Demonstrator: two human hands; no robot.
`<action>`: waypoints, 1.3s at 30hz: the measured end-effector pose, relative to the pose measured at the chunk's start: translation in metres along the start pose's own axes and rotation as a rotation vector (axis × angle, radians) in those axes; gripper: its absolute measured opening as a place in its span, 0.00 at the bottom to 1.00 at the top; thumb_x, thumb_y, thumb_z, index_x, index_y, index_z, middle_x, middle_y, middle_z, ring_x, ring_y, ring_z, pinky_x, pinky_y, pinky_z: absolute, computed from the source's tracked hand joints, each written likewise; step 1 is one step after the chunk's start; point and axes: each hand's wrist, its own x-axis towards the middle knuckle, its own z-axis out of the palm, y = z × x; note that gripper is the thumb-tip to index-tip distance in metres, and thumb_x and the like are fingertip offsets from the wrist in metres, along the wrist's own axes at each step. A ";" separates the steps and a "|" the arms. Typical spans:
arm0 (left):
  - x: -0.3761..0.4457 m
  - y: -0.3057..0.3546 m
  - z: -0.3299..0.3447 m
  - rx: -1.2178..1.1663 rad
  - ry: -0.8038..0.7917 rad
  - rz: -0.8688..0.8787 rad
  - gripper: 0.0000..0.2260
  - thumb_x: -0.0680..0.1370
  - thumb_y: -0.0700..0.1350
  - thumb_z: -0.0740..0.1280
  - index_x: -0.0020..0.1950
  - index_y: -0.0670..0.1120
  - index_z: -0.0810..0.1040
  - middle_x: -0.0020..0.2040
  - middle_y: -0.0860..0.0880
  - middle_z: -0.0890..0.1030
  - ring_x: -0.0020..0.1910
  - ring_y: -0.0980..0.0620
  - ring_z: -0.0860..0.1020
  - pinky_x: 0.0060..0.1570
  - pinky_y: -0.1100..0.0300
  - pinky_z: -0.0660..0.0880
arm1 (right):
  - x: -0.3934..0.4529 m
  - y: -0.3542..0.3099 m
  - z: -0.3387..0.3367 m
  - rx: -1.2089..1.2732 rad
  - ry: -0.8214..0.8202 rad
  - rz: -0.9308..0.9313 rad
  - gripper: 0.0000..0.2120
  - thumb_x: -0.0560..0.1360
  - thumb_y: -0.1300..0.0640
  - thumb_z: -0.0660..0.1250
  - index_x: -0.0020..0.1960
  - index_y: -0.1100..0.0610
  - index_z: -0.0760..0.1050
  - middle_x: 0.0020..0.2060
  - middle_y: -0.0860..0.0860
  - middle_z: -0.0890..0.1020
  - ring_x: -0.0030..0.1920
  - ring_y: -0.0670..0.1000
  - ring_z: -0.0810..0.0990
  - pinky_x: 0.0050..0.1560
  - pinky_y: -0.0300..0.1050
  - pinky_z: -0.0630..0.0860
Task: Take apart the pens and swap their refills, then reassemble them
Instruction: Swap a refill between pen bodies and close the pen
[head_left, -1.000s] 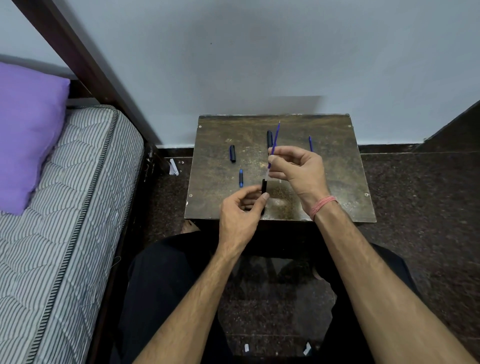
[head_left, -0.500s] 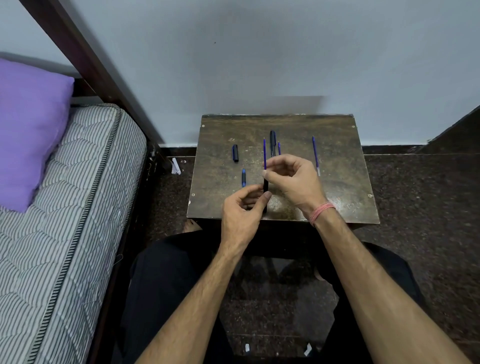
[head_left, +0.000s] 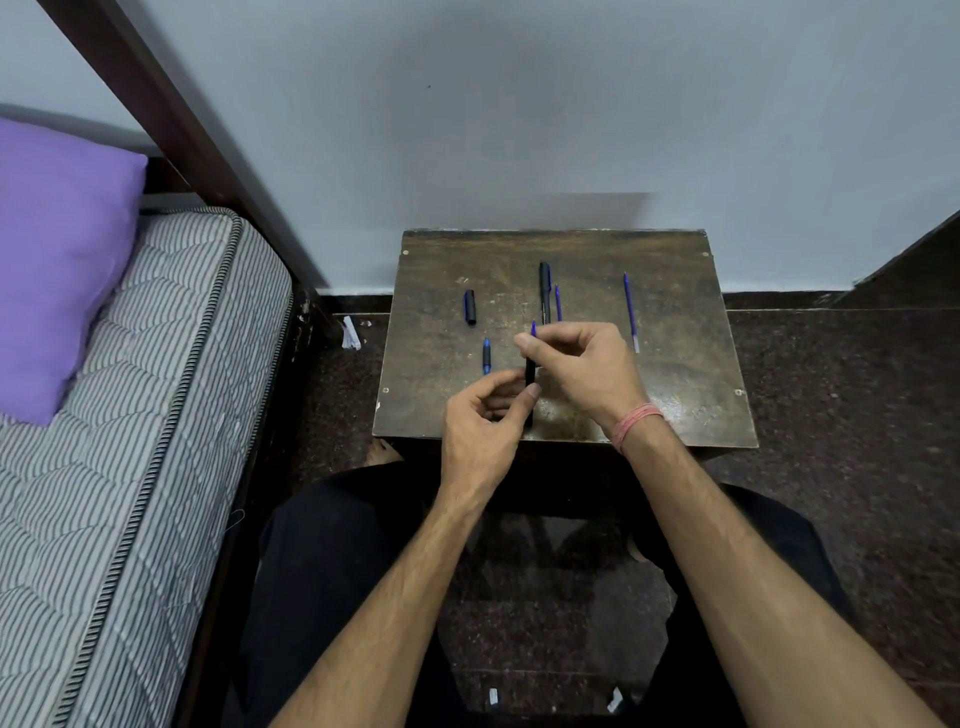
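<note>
My left hand (head_left: 488, 421) grips a black pen barrel (head_left: 530, 371) upright over the front of the small wooden table (head_left: 675, 395). My right hand (head_left: 582, 364) pinches a blue refill (head_left: 533, 328) that sits mostly inside the barrel, only its top end showing. On the table lie a black pen body (head_left: 544, 291), a second blue refill (head_left: 558, 301) beside it, a third blue refill (head_left: 630, 312) to the right, a black cap (head_left: 470, 307) and a short black-and-blue tip piece (head_left: 486, 356).
A bed with a striped mattress (head_left: 130, 415) and a purple pillow (head_left: 57, 249) stands to the left. A wall runs right behind the table. My legs are under the table's front edge, over a dark speckled floor (head_left: 857, 405).
The refill in my right hand swung upright over the barrel and has slid down into it. My right hand dropped toward my left hand.
</note>
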 end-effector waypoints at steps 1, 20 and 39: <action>0.000 0.000 0.000 -0.003 -0.005 0.001 0.09 0.81 0.41 0.79 0.61 0.46 0.89 0.50 0.46 0.91 0.51 0.42 0.90 0.55 0.34 0.86 | -0.001 0.001 0.000 -0.012 -0.020 -0.004 0.05 0.77 0.48 0.81 0.42 0.42 0.90 0.41 0.44 0.91 0.45 0.43 0.90 0.48 0.43 0.85; 0.018 -0.002 -0.004 -0.240 0.078 -0.085 0.10 0.80 0.37 0.79 0.55 0.52 0.91 0.49 0.47 0.92 0.48 0.54 0.90 0.49 0.63 0.84 | -0.027 0.018 0.012 0.269 -0.231 0.104 0.20 0.81 0.66 0.76 0.71 0.54 0.84 0.58 0.53 0.91 0.56 0.52 0.91 0.57 0.46 0.87; 0.068 0.038 -0.012 0.855 0.227 -0.050 0.12 0.73 0.64 0.80 0.45 0.56 0.88 0.34 0.62 0.84 0.41 0.57 0.83 0.46 0.59 0.75 | -0.040 0.036 0.017 0.524 -0.006 0.260 0.12 0.81 0.67 0.75 0.59 0.52 0.86 0.51 0.55 0.92 0.51 0.50 0.91 0.58 0.44 0.86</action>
